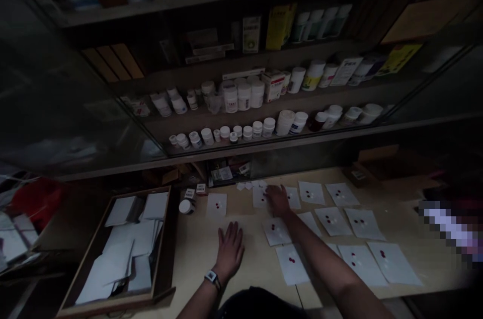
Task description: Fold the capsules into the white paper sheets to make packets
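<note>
My left hand (229,252) lies flat on the pale tabletop, fingers stretched out and holding nothing. A watch is on that wrist. Farther forward, my right hand (278,201) reaches over the right edge of a white paper square (258,204), its fingers bent down and drawn together near a small dark pill. Whatever those fingers hold is too small to make out. More paper squares (294,271) with small dark red pills on them spread over the right side of the table, several partly hidden under my right forearm. Another square with red pills (217,206) lies forward of my left hand.
An open wooden drawer (166,238) of white paper stacks stands at left. Near it are a white-capped bottle (186,207) and small boxes (202,189). Shelves of medicine bottles (243,95) rise behind. An open cardboard box (392,165) sits at the back right.
</note>
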`<state>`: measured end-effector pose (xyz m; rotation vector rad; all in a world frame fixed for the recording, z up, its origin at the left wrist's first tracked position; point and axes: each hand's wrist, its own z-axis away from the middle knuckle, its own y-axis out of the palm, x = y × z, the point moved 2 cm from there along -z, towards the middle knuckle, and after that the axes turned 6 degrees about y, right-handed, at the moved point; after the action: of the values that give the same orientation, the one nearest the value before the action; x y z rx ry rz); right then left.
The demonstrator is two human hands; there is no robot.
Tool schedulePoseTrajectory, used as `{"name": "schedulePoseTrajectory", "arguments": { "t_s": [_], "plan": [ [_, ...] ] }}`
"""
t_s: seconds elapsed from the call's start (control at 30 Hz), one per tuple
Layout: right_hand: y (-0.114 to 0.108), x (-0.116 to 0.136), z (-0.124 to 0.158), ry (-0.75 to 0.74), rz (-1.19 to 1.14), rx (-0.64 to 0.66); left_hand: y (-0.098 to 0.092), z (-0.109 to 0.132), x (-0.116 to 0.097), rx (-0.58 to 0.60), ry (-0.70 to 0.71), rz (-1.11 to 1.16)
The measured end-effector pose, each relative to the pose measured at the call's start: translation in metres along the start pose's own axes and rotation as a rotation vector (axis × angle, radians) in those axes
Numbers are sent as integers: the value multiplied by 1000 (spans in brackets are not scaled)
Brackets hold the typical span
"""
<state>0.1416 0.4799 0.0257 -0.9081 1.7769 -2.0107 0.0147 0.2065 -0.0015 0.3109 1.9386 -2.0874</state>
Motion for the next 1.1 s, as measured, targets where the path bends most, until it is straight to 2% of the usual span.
{"name": "schedulePoseTrajectory", "arguments": {
  "t_s": [0.07, 0.13, 0.3, 0.4, 0.5, 0.7, 0.83, 1.1],
  "plan": [
    [-11, -24, -24, 41, 49, -8, -2, -17, -1, 16, 18, 17],
    [-14, -38, -38, 42, 87, 12, -5, -33, -3, 29, 46, 33],
    [-4, -43, -44, 25, 107, 61, -12, -64, -13, 60, 80, 54],
    [2, -41, -30, 42, 66, -6, -11, -79, -17, 90, 96, 66],
    [7, -35, -4, 46, 6, -91, -10, -96, -20, 109, 108, 70],
    [17, -9, 57, -37, -70, 47, -17, -124, -26, 147, 80, 27],
    [16, 3, 76, -45, -79, 77, -27, -118, -32, 137, 77, 24],
    [20, 30, 99, -199, -96, 145, -28, -68, -43, 109, -20, 22]
  ]
}}
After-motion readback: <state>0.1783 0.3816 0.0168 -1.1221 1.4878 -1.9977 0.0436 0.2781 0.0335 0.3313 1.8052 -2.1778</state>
